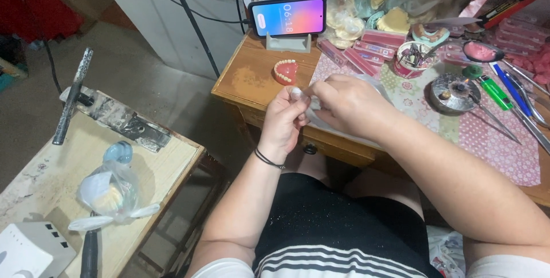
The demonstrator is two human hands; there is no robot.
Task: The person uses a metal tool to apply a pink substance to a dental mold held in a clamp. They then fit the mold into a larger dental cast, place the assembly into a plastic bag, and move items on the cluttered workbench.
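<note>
My left hand [285, 118] and my right hand [348, 103] meet at the front edge of a wooden desk [243, 80]. Together they pinch a clear plastic bag [315, 114] with a small pale object at the fingertips; the bag's contents are mostly hidden by my fingers. Just behind my hands a pink denture model with white teeth [286, 71] sits on the desk.
A phone [288, 16] stands on a grey holder at the desk's back. Pink tooth cards [372, 46], a small cup [412, 59], a round metal dish [452, 93] and several hand tools [510, 97] lie to the right. A side table [57, 186] at left holds a knotted bag [109, 192].
</note>
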